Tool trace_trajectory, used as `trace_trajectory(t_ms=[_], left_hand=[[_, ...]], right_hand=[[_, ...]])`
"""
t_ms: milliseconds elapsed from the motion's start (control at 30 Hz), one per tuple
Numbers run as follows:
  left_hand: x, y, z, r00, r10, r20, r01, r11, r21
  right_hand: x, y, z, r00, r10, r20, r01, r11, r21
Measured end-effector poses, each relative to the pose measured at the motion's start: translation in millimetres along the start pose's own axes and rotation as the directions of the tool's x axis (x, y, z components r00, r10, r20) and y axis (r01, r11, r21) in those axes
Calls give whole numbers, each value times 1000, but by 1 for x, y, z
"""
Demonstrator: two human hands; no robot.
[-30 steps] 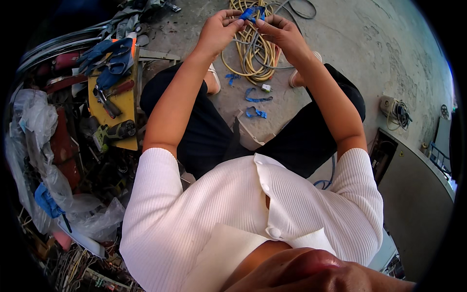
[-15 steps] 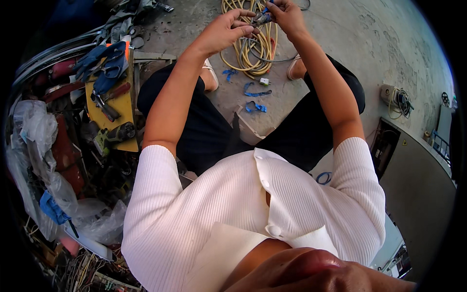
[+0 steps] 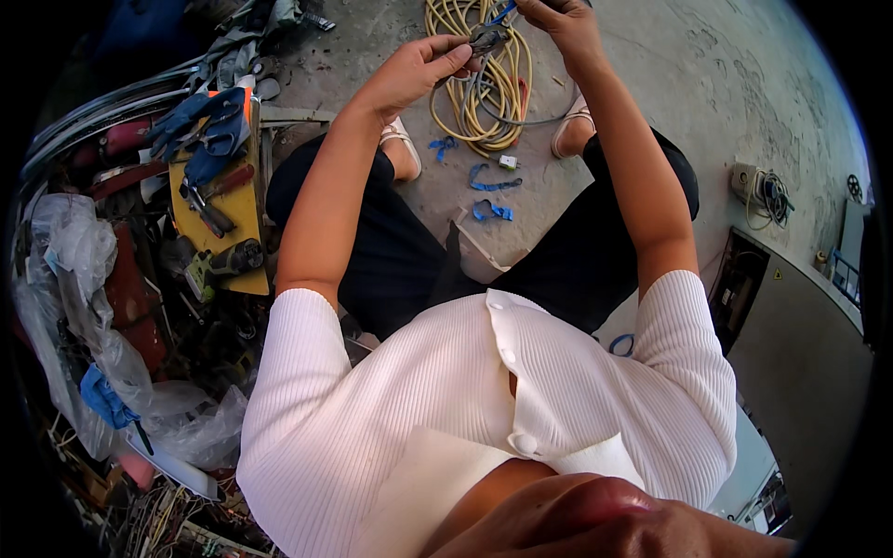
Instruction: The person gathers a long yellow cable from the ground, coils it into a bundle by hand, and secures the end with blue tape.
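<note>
My left hand is closed, its thumb and fingers pinching a small dark piece that looks like a cable end. A narrow blue strip runs from near that piece up to my right hand. That hand's fingers are bent closed round the strip at the top edge, where part of the hand is cut off. Beneath both hands lies a coil of yellow and grey cable on the floor. Blue scraps and a small white-and-green block lie nearer to me.
At left, blue gloves, pliers and a green cordless drill rest on a yellow board amid clutter and clear plastic bags. To the right stand a grey cabinet and a device with coiled cord.
My right hand has moved up and to the right, away from my left. The blue strip now stretches between them, and the left hand has come slightly lower with the dark piece.
</note>
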State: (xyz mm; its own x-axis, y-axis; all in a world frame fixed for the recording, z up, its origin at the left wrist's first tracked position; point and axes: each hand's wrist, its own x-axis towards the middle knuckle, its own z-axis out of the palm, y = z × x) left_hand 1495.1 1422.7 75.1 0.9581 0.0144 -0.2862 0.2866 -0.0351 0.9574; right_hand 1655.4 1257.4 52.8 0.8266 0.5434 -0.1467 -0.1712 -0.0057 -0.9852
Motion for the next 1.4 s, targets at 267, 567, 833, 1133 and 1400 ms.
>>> trace_trajectory(t_ms=[267, 567, 833, 1133, 1400], left_hand=[[3, -3, -3, 998, -47, -42, 41, 991, -129], [2, -8, -8, 991, 37, -126, -52, 992, -117], [2, -5, -7, 976, 150, -156, -157, 987, -36], [-6, 10, 7, 970, 204, -136, -125, 889, 441], [-1, -8, 0, 998, 66, -24, -56, 954, 295]], right_hand=[[-6, -5, 11, 960, -141, 242, 162, 985, -67], [-10, 2, 8, 892, 74, 445, 30, 974, -223], [-32, -19, 14, 907, -36, 420, 166, 946, -279], [-18, -5, 5, 867, 193, 459, 9, 915, -404], [-3, 25, -2, 876, 299, 378, -103, 883, -458]])
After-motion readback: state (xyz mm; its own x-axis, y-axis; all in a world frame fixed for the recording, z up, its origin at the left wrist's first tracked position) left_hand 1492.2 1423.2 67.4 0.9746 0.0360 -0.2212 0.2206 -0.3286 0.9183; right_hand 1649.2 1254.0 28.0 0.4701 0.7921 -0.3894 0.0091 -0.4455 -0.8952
